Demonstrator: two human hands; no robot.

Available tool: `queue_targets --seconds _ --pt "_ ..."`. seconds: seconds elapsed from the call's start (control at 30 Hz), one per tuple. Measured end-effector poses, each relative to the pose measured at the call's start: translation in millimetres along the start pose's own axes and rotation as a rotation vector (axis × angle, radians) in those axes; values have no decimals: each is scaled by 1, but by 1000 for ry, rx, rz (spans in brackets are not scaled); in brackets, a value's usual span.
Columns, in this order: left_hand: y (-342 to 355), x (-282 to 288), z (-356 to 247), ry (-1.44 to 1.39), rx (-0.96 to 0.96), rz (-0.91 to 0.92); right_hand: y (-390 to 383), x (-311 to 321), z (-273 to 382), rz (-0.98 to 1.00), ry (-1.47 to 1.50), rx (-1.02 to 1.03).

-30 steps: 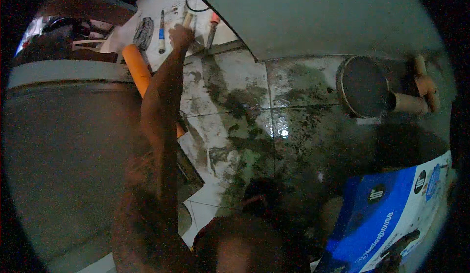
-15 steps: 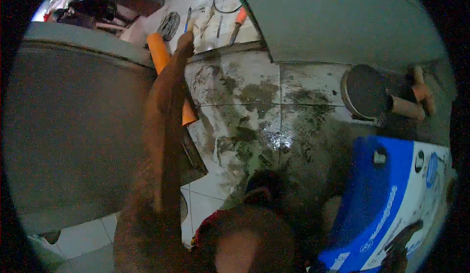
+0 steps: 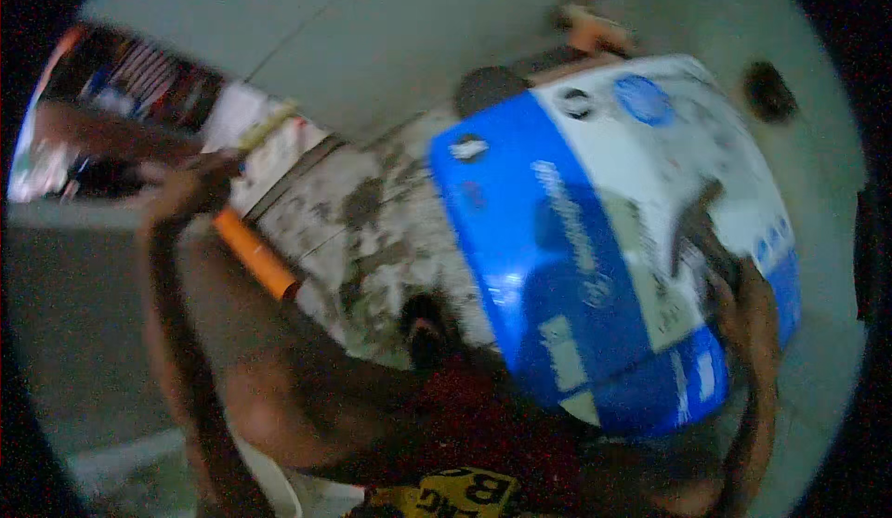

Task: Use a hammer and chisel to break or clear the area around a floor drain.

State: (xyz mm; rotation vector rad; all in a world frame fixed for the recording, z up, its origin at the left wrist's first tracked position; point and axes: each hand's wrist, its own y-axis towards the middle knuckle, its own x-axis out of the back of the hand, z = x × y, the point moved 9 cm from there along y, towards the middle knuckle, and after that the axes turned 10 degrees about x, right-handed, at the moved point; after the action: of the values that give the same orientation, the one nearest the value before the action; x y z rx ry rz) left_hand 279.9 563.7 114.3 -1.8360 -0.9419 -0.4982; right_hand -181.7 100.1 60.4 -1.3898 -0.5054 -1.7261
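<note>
1. Head view, left: the left grip [image 3: 197, 185] looks closed around one end of a pale stick [image 3: 269, 126], though blur hides how each finger sits.
2. The stick starts at the fingers and points away from the person, up and to the right; its far end is free of the hand. The orange tube [image 3: 255, 253] lies just below the hand, nearer the person.
3. The stick is probably light and stiff — not fragile, perhaps slick if wet. The thicker middle of what shows would likely make a steady hold.
4. Head view, right: the right grip [image 3: 736, 295] is over the blue and white box [image 3: 609, 239], near its right side. I cannot tell whether the fingers press it, pinch something or stand spread.
5. The box is likely bulky and smooth-faced — best held by opposite edges, since its printed face may slip.
</note>
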Motion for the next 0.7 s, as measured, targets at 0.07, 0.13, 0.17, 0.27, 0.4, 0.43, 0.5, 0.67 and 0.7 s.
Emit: queue_targets --seconds 0.07,0.13,0.17,0.27,0.4,0.43,0.5,0.67,0.7 --pt "-66 3 -103 190 -413 -129 1 13 18 -68 117 45" --pt "-60 -36 -142 -261 -331 65 12 -17 11 -101 229 98" --pt "-40 -55 -173 -464 -476 227 -2 -13 3 -188 320 111" --pt "-88 -177 -305 -136 -927 278 -27 13 -13 -104 553 -171" --pt "-76 -362 -383 -700 -586 767 -60 58 -50 -301 458 -339" --pt "-60 -394 -397 -788 -536 860 -55 71 -42 -311 449 -332" --pt "-51 -456 -405 -924 -383 949 -59 93 -43 -420 434 -394" --pt "-49 -544 -423 -1134 -320 1024 -49 123 -37 -393 269 -388" --pt "-28 -535 -437 -1099 -435 993 -26 128 -16 -372 283 -339"
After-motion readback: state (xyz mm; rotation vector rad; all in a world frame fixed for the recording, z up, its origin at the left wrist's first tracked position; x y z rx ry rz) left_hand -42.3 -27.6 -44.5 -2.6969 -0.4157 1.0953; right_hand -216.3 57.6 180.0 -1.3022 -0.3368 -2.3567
